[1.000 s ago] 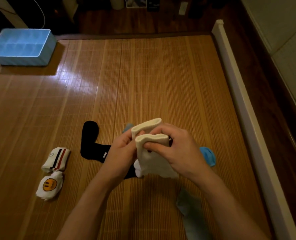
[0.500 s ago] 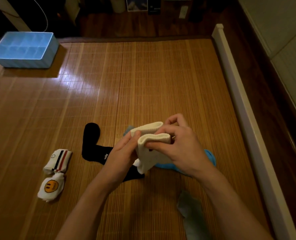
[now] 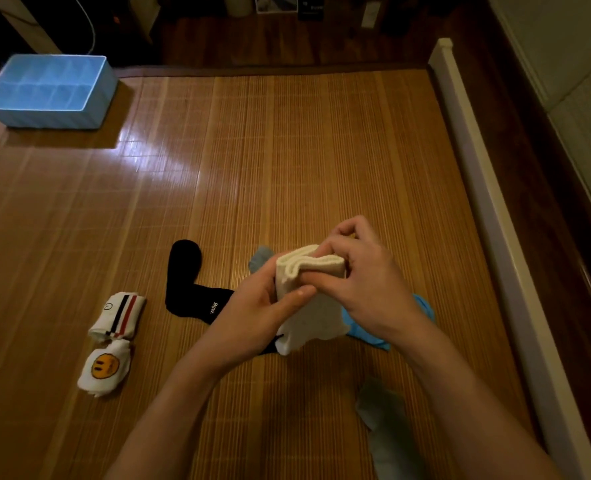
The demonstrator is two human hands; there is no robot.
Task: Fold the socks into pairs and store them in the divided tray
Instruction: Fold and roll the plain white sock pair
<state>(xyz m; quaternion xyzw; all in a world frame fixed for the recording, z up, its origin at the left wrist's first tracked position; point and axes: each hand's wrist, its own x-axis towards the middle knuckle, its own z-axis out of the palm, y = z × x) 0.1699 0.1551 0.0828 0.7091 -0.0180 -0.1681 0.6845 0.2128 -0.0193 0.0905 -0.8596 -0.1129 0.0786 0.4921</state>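
Mat (image 3: 287, 150) of bamboo holds one blue divided tray (image 3: 49, 114) far left, one black sock (image 3: 191, 289), two folded white bundles (image 3: 117, 318). Left hand (image 3: 252, 315) and right hand (image 3: 366, 289) both pinch cream socks (image 3: 307, 306), cuffs together, above mat.

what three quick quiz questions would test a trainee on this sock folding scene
1. True or false: the blue divided tray already holds socks.
2. Which socks are both hands gripping? A) black B) cream C) blue
3. Fill in: two folded bundles lie on the mat, one striped, one with a ___ face.

Key:
1. False; its compartments look empty.
2. B; the left hand and right hand grip the cream socks.
3. Smiley; the smiley bundle lies beside the striped bundle.
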